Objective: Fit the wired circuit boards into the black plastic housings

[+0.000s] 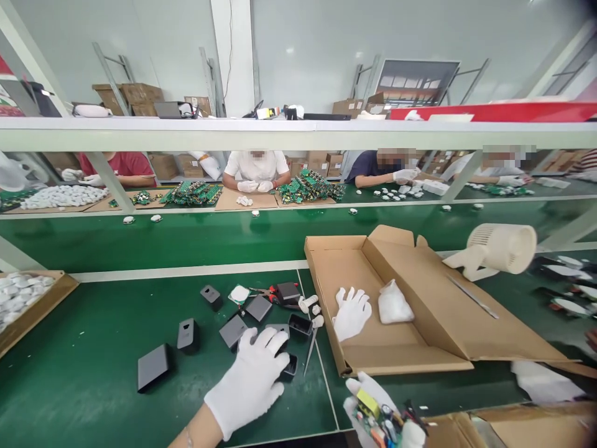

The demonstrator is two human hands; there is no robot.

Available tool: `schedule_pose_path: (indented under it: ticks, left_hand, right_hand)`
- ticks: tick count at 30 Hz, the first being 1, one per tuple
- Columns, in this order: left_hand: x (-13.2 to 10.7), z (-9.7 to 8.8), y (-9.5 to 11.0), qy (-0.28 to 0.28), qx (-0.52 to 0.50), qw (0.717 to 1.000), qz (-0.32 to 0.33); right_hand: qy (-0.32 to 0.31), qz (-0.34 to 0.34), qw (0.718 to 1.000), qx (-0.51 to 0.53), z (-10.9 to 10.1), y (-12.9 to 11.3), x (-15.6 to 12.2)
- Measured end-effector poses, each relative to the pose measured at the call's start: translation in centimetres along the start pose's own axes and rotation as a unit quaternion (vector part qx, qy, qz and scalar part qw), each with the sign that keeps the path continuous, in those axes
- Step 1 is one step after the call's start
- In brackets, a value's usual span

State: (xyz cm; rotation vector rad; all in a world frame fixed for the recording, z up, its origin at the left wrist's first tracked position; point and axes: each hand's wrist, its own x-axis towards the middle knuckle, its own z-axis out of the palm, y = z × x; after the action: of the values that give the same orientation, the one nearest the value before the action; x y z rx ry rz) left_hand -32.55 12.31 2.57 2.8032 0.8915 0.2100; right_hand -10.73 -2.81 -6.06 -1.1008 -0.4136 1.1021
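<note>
My left hand [252, 382], in a white glove, reaches over a group of black plastic cases with its fingers stretched out. The fingertips lie over a small open case [290, 367], and whether they touch it is unclear. A flat black case [233, 331] is just beyond the thumb, with another case [258, 308] behind it. My right hand [357, 407], also gloved, is low in view, its fingers wrapped round a circuit board [385, 423] with a yellow transformer and several components. Tweezers [310, 351] lie right of my left hand.
Red-handled pliers [270, 294] and a white-topped board [239, 294] lie behind the cases. More black cases [153, 368] stand left. An open cardboard box [401, 358] holds a white glove [353, 313] and a white bag [394, 303]. A fan [501, 249] stands right; co-workers sit across the green belt [209, 239].
</note>
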Motion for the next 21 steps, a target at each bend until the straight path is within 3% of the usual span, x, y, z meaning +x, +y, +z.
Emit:
schedule_pose_path:
  ticks: [3, 6, 9, 11, 13, 16, 19, 21]
  left_hand:
    - [-0.5, 1.2, 0.5, -0.005, 0.011, 1.000, 0.007]
    - [-1.3, 1.3, 2.2, 0.031, -0.059, 0.996, -0.056]
    - [-1.5, 1.0, 4.5, 0.047, -0.137, 0.979, -0.142]
    - [-1.3, 1.3, 5.6, 0.092, -0.177, 0.962, -0.185]
    - [-1.1, 1.8, 6.1, 0.138, -0.246, 0.937, -0.207]
    - [-0.7, 2.9, 6.3, 0.165, -0.420, 0.877, -0.162]
    - [-0.5, 3.4, 6.3, 0.200, -0.536, 0.813, -0.107]
    - [-0.6, 3.3, 6.0, 0.196, -0.574, 0.789, -0.102]
  right_hand:
    - [-0.020, 0.023, 0.999, 0.022, 1.7, 1.4, -0.1]
    - [-0.017, -0.014, 0.998, 0.059, 4.9, 1.6, 0.0]
    - [-0.008, -0.064, 0.988, 0.138, 8.6, -0.1, 0.4]
    - [-0.014, -0.043, 0.972, 0.230, 10.6, -1.9, 0.6]
    - [-0.023, 0.013, 0.945, 0.327, 11.8, -3.5, 0.6]
    - [-0.021, 0.080, 0.908, 0.412, 11.9, -4.9, 0.5]
    - [-0.027, 0.112, 0.893, 0.434, 11.4, -5.2, 0.6]
    - [-0.025, 0.117, 0.892, 0.436, 11.1, -5.3, 0.7]
